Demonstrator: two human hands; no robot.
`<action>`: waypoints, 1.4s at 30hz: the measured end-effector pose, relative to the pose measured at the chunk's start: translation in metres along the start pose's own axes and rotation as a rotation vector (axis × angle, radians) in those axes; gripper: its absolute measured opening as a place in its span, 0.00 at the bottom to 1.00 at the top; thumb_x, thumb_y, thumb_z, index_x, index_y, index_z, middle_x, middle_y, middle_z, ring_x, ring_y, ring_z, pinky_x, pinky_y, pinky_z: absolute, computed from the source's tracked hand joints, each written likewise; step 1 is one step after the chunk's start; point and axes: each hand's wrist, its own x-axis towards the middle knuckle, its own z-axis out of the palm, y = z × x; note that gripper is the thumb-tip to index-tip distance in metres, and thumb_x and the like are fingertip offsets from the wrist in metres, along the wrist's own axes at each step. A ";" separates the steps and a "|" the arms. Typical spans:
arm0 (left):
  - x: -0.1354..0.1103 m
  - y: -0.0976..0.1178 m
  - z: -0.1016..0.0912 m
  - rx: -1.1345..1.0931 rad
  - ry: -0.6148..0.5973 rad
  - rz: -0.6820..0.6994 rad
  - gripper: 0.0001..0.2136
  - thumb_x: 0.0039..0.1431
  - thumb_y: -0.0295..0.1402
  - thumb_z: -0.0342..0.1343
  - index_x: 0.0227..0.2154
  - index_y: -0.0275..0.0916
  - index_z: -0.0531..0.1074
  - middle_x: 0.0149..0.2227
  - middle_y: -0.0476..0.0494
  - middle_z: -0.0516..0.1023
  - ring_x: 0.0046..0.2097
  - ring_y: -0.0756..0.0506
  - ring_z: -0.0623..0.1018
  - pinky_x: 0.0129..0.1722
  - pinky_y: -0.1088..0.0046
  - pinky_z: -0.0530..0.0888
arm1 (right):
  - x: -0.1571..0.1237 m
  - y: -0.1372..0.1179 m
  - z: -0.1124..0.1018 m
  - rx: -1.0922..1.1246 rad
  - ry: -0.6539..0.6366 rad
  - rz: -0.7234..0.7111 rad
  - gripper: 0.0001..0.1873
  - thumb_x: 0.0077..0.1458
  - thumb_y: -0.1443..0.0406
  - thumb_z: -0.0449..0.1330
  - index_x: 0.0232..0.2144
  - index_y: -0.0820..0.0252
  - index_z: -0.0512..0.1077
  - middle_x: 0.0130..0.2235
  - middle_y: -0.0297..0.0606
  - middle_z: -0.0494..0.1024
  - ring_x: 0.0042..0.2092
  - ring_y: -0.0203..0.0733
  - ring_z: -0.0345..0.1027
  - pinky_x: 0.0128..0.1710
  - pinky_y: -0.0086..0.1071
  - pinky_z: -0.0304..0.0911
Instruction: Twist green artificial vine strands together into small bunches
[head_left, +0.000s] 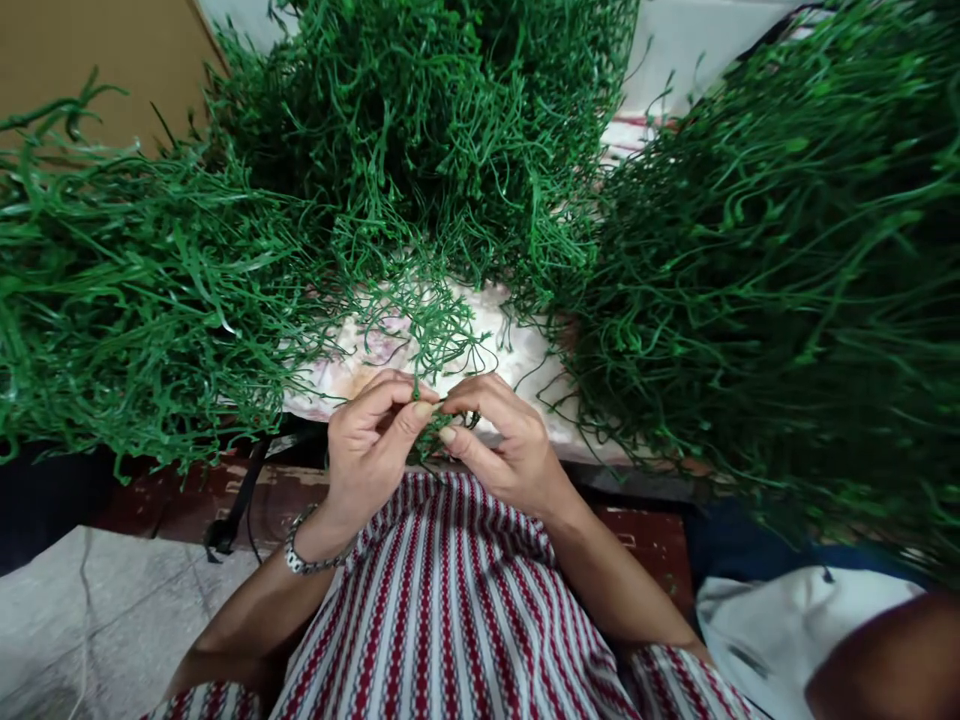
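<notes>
My left hand (375,440) is closed in a pinch, thumb against forefinger, on a thin green sprig (442,335) that looks like plastic greenery. The sprig's branching tips spread upward over the pale cloth. Close beside it, my right hand (510,440) has its fingers curled, with the forefinger tip meeting the left thumb at the stem. More dark green strands show between and below the fingertips. Exactly where the right fingers grip is partly hidden.
Big heaps of similar green sprigs lie at the left (142,290), the back (435,120) and the right (787,280). A pale patterned cloth (517,350) covers the table. A black strap (244,500) hangs at the left edge. Another person's arm (892,660) shows at lower right.
</notes>
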 end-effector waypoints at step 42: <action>0.000 0.026 -0.027 0.354 -1.023 -0.007 0.11 0.52 0.22 0.48 0.17 0.36 0.58 0.17 0.56 0.55 0.21 0.55 0.58 0.22 0.77 0.54 | -0.021 -0.010 -0.025 -0.133 -0.680 -0.168 0.15 0.60 0.66 0.48 0.22 0.61 0.64 0.20 0.29 0.64 0.24 0.31 0.54 0.26 0.28 0.46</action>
